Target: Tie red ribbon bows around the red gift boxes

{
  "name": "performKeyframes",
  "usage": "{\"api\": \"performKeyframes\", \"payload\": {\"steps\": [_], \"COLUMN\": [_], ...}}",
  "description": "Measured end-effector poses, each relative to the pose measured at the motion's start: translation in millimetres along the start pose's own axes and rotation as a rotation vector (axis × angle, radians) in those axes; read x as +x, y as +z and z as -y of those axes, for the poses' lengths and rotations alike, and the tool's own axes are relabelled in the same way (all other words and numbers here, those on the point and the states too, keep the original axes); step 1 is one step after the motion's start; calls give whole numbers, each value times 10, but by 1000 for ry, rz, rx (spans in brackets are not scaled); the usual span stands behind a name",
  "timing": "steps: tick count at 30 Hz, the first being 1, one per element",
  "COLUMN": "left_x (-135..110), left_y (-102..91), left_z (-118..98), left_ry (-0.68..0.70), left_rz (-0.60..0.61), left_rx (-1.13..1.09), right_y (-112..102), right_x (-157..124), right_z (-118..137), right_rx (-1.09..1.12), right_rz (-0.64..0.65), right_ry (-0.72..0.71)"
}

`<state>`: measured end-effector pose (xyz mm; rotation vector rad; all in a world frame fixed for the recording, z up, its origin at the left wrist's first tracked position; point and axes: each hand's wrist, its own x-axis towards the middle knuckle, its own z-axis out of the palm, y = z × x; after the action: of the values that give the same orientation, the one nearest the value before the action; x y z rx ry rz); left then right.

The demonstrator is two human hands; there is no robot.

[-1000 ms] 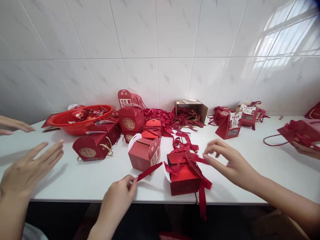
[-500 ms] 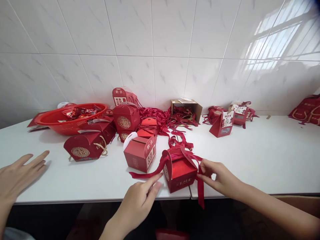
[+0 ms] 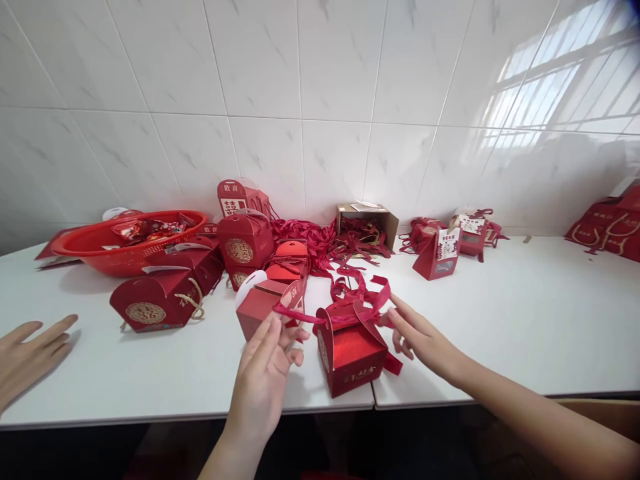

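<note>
A red gift box point(image 3: 354, 360) with gold lettering stands at the table's front edge, its curved flaps drawn together at the top. A dark red ribbon point(image 3: 303, 316) passes through the flaps. My left hand point(image 3: 267, 373), left of the box, pinches one end of the ribbon between thumb and fingertips and holds it raised. On the other side, my right hand point(image 3: 425, 340) has its fingertips closed on the ribbon beside the right flap. A loop of ribbon rises above that hand, and a tail hangs below it. Another red box point(image 3: 250, 310) stands just behind my left hand.
Another person's hand point(image 3: 35, 357) lies at the left table edge. Behind are a red plastic basket point(image 3: 105, 260) of wrapped sweets, several red boxes point(image 3: 165, 297), a ribbon heap point(image 3: 320, 243) and a carton point(image 3: 393, 230) of ribbon bows. Finished-looking small boxes point(image 3: 440, 257) stand at the right.
My left hand has risen from beside the box, lifting the ribbon's left end off the table. My right hand has moved up, raising ribbon into a loop.
</note>
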<state>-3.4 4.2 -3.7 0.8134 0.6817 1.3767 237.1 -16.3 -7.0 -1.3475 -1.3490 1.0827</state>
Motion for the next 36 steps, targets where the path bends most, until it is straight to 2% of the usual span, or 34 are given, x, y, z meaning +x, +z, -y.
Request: {"api": "performKeyframes", "payload": {"steps": [4,7,15,22,26,31,36], "left_x": [-4,-14,14,261,417,498,534], "left_y": [7,52,80,198,359,598,795], "left_z": [-56,-86,-130,-490,-690,-815,-898], "left_ry": [157,166,158,302,335,405,483], "left_rz": [-11,-55,-105,-90,2,122,209], "left_rx": [137,152,50,119,218,314,332], "right_y": [126,77,-152,-208,-231,-212,-113], "right_x": [149,250,165,217,252,283,294], "right_z": [38,109,209,362,547,779,972], "right_rx": [638,821,797,645,543,425,461], "right_rz": [-58,-168,-271,-332,-325,-305,-238], "right_ry": [155,130,18,-219,-315,-495,-520]}}
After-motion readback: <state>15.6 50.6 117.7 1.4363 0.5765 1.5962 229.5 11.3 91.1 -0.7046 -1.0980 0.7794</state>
